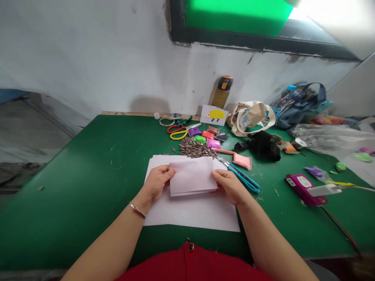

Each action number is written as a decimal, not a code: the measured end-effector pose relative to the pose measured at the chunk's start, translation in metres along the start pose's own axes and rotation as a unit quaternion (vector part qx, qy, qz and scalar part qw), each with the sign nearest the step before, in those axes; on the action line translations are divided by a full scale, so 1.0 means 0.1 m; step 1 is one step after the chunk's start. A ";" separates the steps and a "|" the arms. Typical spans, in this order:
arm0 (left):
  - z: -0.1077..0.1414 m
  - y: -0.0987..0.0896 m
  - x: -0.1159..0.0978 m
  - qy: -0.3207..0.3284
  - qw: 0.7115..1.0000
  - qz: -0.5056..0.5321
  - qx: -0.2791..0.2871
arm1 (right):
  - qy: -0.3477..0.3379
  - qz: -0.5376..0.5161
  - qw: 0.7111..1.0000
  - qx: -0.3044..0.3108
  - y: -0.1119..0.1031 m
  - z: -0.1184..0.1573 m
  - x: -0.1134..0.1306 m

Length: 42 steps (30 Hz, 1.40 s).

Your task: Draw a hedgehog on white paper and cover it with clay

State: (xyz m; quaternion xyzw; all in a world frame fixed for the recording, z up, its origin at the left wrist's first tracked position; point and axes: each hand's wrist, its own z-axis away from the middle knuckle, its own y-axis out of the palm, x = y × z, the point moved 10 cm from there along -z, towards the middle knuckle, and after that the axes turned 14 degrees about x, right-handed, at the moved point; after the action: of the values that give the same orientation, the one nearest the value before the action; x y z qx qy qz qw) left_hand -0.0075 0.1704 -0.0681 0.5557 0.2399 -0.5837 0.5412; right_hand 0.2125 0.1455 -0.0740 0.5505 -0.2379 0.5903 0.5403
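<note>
A folded sheet of white paper (191,177) is held up between my two hands, its layers showing along the lower edge. My left hand (158,181) pinches its left side with the thumb in front. On the right side, my right hand (230,185) grips it the same way, the fingers partly hidden behind. Beneath lies larger white paper (190,214) flat on the green table. Just beyond it is a heap of striped sunflower seeds (195,147). A teal-handled utility knife (244,177) rests right of my right hand.
Scissors (178,134), packets of coloured clay (208,134) and a hedgehog picture (215,114) lie at the back, before a bottle (222,93). Further right are a cloth bag (252,119), a black strap bundle (263,145) and a magenta corded device (306,189). A wall borders the table (73,187).
</note>
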 end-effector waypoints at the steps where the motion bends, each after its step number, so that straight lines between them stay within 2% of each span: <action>1: 0.00 0.00 0.00 0.000 1.000 0.001 0.001 | 0.000 0.028 1.000 0.008 0.02 -0.01 -0.01; 5: 0.03 0.08 0.03 -0.031 0.999 0.026 0.031 | -0.027 0.082 0.996 -0.007 -0.01 -0.04 -0.01; 10: 0.08 0.21 0.08 -0.089 0.992 0.027 0.083 | -0.070 0.083 0.993 -0.040 -0.11 -0.05 0.05; 14: 0.07 0.17 0.18 -0.129 0.989 -0.012 0.072 | -0.087 0.075 0.992 -0.048 -0.14 -0.06 0.06; 19: 0.04 0.10 0.22 -0.118 0.992 -0.031 0.043 | -0.074 0.073 0.993 -0.056 -0.13 -0.04 0.04; 25: 0.03 0.06 0.16 -0.094 0.995 -0.029 0.021 | -0.024 -0.006 1.000 0.000 0.00 -0.04 -0.01; 29: 0.03 0.03 0.16 -0.104 0.994 -0.027 0.011 | 0.010 -0.005 1.000 0.014 0.01 -0.04 -0.06; 37: 0.04 0.04 0.14 -0.112 0.993 -0.026 0.014 | 0.007 0.011 1.000 0.013 0.01 -0.05 -0.06; 42: 0.04 0.08 0.13 -0.101 0.994 -0.009 0.045 | -0.002 0.017 1.000 0.000 0.00 -0.04 -0.02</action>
State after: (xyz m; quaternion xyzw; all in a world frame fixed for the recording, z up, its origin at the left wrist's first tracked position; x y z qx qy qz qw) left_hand 0.0006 0.1603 -0.0764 0.5158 0.1627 -0.6519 0.5315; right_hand 0.2100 0.1480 -0.0772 0.5472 -0.2481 0.5984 0.5300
